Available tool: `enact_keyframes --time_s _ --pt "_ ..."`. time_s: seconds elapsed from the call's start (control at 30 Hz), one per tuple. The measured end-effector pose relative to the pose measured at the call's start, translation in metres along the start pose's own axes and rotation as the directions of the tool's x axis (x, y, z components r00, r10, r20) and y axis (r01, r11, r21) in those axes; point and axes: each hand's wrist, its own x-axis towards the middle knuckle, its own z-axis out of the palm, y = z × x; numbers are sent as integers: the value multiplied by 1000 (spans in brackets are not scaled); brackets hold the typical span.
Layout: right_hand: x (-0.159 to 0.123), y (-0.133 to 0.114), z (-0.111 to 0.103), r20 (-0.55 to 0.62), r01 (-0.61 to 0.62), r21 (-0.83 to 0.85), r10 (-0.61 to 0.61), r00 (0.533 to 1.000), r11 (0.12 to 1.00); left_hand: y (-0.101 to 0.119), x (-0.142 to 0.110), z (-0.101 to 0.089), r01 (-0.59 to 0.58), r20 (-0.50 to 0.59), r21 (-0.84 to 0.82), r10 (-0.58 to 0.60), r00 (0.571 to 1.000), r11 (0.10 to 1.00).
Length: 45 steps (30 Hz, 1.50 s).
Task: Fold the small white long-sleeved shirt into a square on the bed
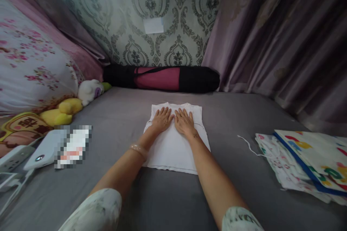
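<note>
A white shirt [173, 151] lies spread flat on the grey bed sheet [114, 122], its neckline toward the wall and its hem toward me. My left hand [162, 119] rests palm down on the upper left part of the shirt, fingers stretched out. Beside it, my right hand [184, 121] presses flat on the upper right part, fingers also extended. A small gap separates the two hands near the neckline. Neither hand grips the cloth. A bangle circles my left forearm. The shirt's sleeves look folded in or short; I cannot tell which.
Folded patterned clothes [320, 162] sit at the right, with a white cord trailing off. A black and red long bag [159, 78] lies against the wall. At left are a yellow plush toy [58, 113], a white device [47, 149], a power strip [16, 157] and a floral pillow [35, 57].
</note>
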Motion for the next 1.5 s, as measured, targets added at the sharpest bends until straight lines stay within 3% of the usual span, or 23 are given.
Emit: enact_keyframes --time_s 0.3,0.5,0.63,0.8,0.9,1.0,1.07,1.1,1.2,1.27,1.5 --pt "2 3 2 37 -21 26 20 999 999 -3 1 -2 18 61 -57 -15 998 998" --pt "4 11 3 -81 -107 19 109 991 994 -18 4 -1 140 -73 27 -138 988 990" --pt "5 16 5 -52 -157 46 159 986 987 -25 4 5 178 6 -3 -178 984 984" --pt "2 14 3 -39 -160 18 161 986 987 -26 4 6 184 6 -20 -184 983 983" --pt "5 11 -5 32 -192 -4 192 981 981 -26 6 -1 188 50 -39 -186 981 981" --pt "13 10 -21 201 -229 -32 231 952 973 -23 13 -11 175 91 15 -176 980 984" --pt "19 13 -32 270 -216 -66 226 936 974 -20 17 -15 162 56 69 -165 985 984" --pt "22 16 -37 250 -197 -93 214 944 976 -19 19 -16 137 23 85 -139 990 987" --pt "28 30 -41 74 -111 -185 127 989 976 -19 25 -12 -14 -58 92 19 998 996" --pt "30 42 -37 48 -50 -210 61 997 976 -23 28 -6 -70 -44 72 73 996 995" --pt "34 68 -15 112 2 -164 16 994 987 -41 38 11 -26 51 -39 28 998 999"
